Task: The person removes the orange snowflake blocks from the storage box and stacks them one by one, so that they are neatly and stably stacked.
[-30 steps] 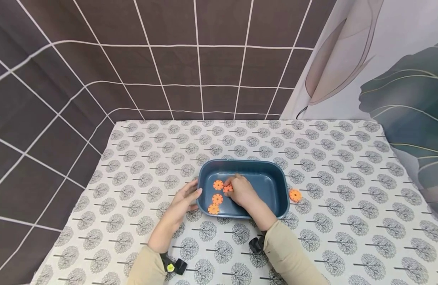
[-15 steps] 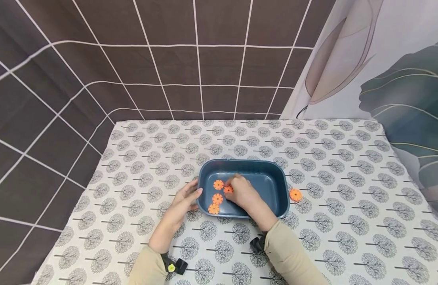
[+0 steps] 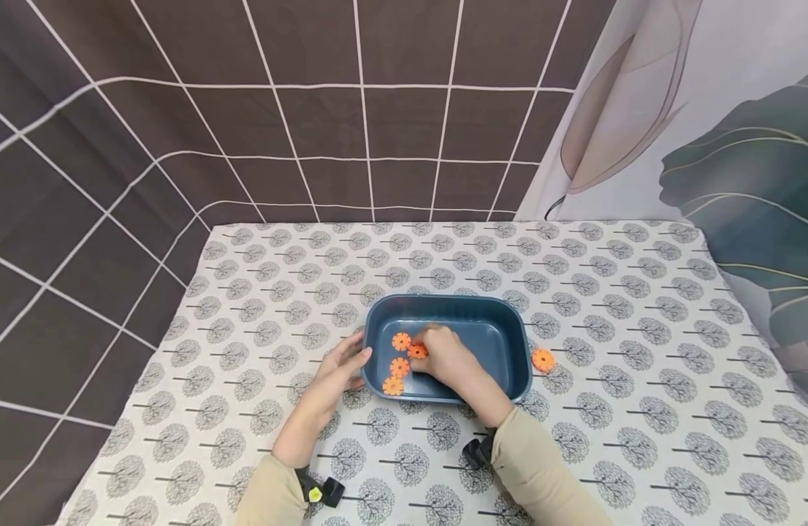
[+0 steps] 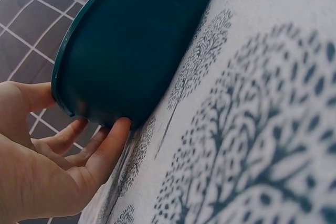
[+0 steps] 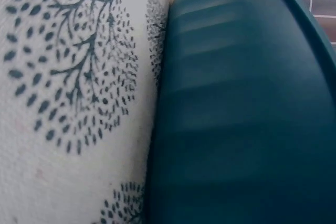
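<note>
A dark blue rectangular plastic box (image 3: 496,310) stands on the table, and in the right wrist view its ribbed outer wall (image 5: 226,103) fills the right side. My right hand (image 3: 448,359) reaches down into it and pinches an orange notched disc (image 3: 417,351), partly covered by the fingers. Several like discs lie left of it on the box floor: an upper disc (image 3: 401,341), a middle disc (image 3: 399,367) and a lower disc (image 3: 393,386), the last two touching. My left hand (image 3: 333,374) touches the box's left end, its fingers spread along the outer wall (image 4: 121,51) and thumb at the rim.
Another orange notched disc (image 3: 543,360) lies on the tablecloth (image 3: 641,307) just right of the box. The cloth has a grey tree print. A dark gridded curtain (image 3: 325,117) hangs behind and to the left, and a leaf-patterned curtain (image 3: 739,168) at the right.
The pinched disc has turned slightly and shows a little more between the right fingers. The left hand, the box and the other discs keep their places.
</note>
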Available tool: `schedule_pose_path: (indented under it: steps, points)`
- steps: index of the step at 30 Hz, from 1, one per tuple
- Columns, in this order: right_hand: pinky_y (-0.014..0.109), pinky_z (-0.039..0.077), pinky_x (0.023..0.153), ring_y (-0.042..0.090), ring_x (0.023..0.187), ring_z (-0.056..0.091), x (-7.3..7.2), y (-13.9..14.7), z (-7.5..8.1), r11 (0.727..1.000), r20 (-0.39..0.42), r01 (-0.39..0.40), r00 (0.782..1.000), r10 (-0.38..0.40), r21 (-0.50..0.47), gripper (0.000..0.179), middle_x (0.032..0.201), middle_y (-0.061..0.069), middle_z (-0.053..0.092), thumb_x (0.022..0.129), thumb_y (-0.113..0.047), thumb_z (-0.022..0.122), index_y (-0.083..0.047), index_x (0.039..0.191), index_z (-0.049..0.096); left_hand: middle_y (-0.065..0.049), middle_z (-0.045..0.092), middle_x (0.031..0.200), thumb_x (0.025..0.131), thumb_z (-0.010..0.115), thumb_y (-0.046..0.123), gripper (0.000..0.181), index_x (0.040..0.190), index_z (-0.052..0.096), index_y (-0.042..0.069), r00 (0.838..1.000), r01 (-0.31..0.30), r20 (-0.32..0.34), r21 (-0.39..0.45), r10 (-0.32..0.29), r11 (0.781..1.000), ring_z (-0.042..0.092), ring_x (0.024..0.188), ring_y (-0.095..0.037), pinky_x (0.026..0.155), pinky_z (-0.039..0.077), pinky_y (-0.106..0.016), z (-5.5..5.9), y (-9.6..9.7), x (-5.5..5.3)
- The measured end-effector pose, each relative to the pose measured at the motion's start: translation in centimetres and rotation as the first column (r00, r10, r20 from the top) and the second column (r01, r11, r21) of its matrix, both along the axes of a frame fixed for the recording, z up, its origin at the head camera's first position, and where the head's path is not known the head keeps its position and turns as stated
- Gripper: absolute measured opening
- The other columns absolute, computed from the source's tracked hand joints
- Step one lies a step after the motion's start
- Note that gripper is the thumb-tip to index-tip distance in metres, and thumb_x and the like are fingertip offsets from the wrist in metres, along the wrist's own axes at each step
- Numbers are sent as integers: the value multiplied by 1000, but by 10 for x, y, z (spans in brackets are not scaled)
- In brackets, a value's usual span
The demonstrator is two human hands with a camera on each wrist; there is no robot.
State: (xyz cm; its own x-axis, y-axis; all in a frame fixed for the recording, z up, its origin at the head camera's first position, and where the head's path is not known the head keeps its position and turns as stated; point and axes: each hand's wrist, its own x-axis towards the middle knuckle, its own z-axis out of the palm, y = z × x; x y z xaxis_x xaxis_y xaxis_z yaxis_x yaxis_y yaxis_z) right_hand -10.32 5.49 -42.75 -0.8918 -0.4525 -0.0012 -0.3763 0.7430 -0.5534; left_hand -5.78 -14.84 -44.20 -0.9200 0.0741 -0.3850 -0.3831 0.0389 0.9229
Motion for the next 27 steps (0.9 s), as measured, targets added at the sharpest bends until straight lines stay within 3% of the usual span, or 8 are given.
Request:
schedule_pose_path:
  steps: [5,11,18,27]
  points:
    - [35,53,76,25,86,64,0,4,2,998,-71,-23,997,19,-58,33,98,12,65,70,-10,77,1,100,70,-9,39,145,90,59,29,57,141,38,16,1000,2,-1,4,-2,1000,49,117,-27,84,44,-32,0,0,0]
    - [34,52,73,24,88,61,1,12,8,993,-133,-3,991,-13,-121,35,101,11,62,71,-9,77,1,103,69,-9,38,145,90,59,29,57,142,37,16,1000,-4,3,0,4,1000,48,119,-27,85,44,-33,0,0,1]
    - [36,52,74,27,98,59,6,26,14,993,-184,2,983,-24,-120,36,109,12,60,75,-12,76,-2,108,68,-10,38,145,90,59,29,58,142,37,15,1000,-6,5,2,6,1000,48,119,-27,85,44,-33,0,0,2]
    - [30,51,63,26,86,60,12,49,17,993,-300,-21,954,-16,-119,36,108,14,60,76,-13,75,-1,109,68,-9,39,144,90,59,29,57,142,37,16,1000,-8,8,3,8,1000,47,119,-26,84,43,-32,1,0,1]
